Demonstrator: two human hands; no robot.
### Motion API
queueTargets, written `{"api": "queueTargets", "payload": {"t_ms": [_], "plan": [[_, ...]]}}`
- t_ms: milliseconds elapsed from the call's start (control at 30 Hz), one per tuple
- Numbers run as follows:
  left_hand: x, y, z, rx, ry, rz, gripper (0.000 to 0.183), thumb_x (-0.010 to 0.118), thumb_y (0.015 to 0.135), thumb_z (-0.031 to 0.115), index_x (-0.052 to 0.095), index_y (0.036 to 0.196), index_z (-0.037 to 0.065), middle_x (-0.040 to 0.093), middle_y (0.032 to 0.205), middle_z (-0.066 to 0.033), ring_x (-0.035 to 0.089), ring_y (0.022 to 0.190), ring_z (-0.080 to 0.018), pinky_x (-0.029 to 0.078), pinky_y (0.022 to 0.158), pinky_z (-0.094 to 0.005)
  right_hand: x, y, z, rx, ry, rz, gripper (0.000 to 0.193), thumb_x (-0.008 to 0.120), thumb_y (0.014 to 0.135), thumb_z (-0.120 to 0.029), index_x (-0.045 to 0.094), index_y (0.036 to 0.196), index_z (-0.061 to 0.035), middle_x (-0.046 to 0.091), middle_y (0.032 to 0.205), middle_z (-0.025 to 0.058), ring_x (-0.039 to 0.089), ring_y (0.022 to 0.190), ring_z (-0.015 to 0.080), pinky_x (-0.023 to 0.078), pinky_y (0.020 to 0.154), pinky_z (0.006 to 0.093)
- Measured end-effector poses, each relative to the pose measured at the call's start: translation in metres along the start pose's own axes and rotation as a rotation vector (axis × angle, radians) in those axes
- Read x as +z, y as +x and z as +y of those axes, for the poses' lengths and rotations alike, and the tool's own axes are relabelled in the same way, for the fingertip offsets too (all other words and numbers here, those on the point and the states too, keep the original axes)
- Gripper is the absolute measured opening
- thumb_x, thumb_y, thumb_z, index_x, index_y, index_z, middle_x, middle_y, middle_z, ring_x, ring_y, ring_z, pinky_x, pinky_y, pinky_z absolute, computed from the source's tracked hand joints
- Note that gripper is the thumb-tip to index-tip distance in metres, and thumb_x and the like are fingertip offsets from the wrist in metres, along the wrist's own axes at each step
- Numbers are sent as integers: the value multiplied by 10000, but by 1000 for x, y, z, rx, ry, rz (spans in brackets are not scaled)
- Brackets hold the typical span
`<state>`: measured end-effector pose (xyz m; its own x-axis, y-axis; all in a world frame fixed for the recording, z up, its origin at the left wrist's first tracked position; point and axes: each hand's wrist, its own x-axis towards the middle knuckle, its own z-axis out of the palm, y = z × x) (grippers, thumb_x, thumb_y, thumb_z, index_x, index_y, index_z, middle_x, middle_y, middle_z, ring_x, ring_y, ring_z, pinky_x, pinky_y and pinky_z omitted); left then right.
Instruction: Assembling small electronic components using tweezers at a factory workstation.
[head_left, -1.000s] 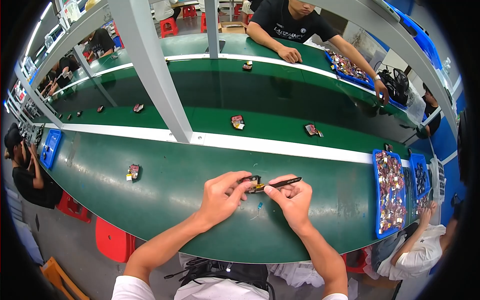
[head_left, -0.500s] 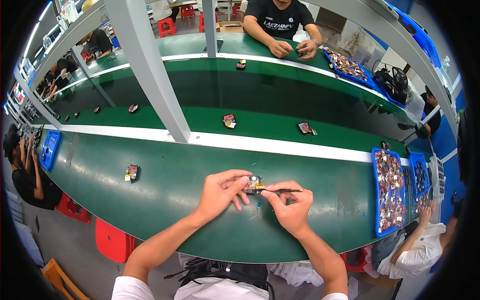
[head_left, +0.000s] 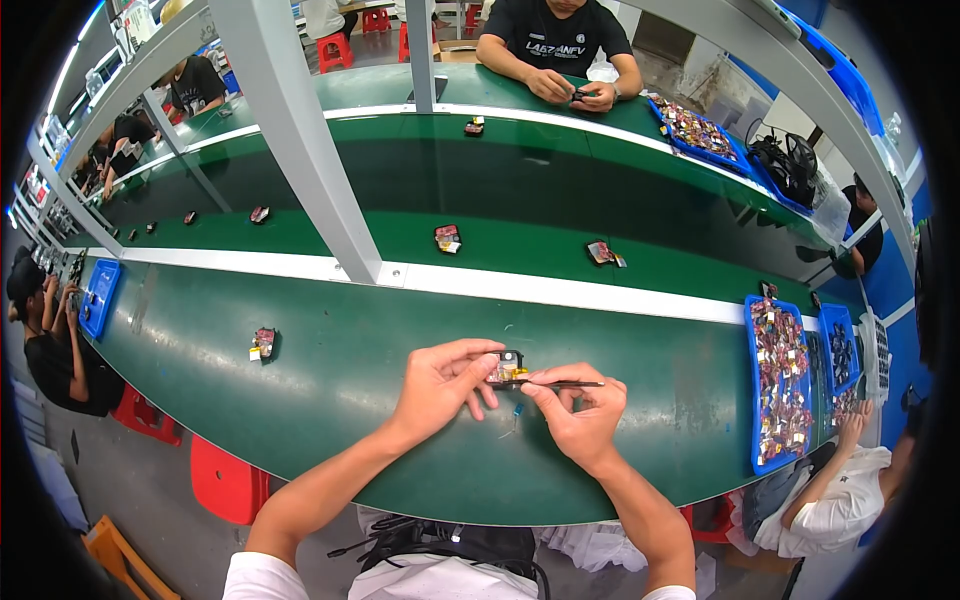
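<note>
My left hand (head_left: 432, 388) grips a small electronic assembly (head_left: 510, 364) by its left side, thumb on top. The assembly has a black case, a board inside and a bit of yellow tape. In my right hand (head_left: 584, 412) is a slim dark tool (head_left: 577, 383), perhaps tweezers, pinched between thumb and fingers and lying nearly level. Its tip meets the near edge of the assembly, partly hidden by my thumb. A tiny blue part (head_left: 517, 410) rests on the green bench (head_left: 400, 470) just below, between my hands.
Another assembly (head_left: 263, 345) lies on the bench to the left. Blue trays (head_left: 751, 400) of assemblies stand at the right. Beyond a white rail (head_left: 520, 288), a green conveyor belt (head_left: 400, 200) carries several more. A grey post (head_left: 290, 140) rises ahead. A co-worker (head_left: 560, 45) sits opposite; others flank the bench.
The assemblies on the belt have shifted slightly left. Across the belt, the co-worker's two hands have come together on a small dark item. My own hands have hardly moved.
</note>
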<state>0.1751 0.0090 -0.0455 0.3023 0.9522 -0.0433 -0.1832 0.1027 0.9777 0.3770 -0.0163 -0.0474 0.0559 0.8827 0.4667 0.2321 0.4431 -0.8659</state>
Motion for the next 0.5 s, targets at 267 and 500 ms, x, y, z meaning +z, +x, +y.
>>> {"api": "queueTargets", "payload": {"t_ms": [267, 500], "plan": [[2, -2, 0, -6, 16, 1, 261, 603, 1016, 64, 648, 1204, -111, 717, 935, -182, 716, 655, -198, 578, 486, -274, -1, 2, -2, 104, 68, -7, 87, 843, 772, 5, 774, 825, -1, 688, 673, 8, 386, 450, -2, 256, 443, 225], [1, -1, 2, 18, 22, 29, 253, 606, 1013, 63, 654, 1186, -115, 722, 923, -181, 711, 634, -192, 570, 474, -271, -3, 0, 2, 82, 39, -34, 155, 847, 775, -14, 778, 911, -40, 544, 535, -42, 379, 443, -3, 256, 451, 216]]}}
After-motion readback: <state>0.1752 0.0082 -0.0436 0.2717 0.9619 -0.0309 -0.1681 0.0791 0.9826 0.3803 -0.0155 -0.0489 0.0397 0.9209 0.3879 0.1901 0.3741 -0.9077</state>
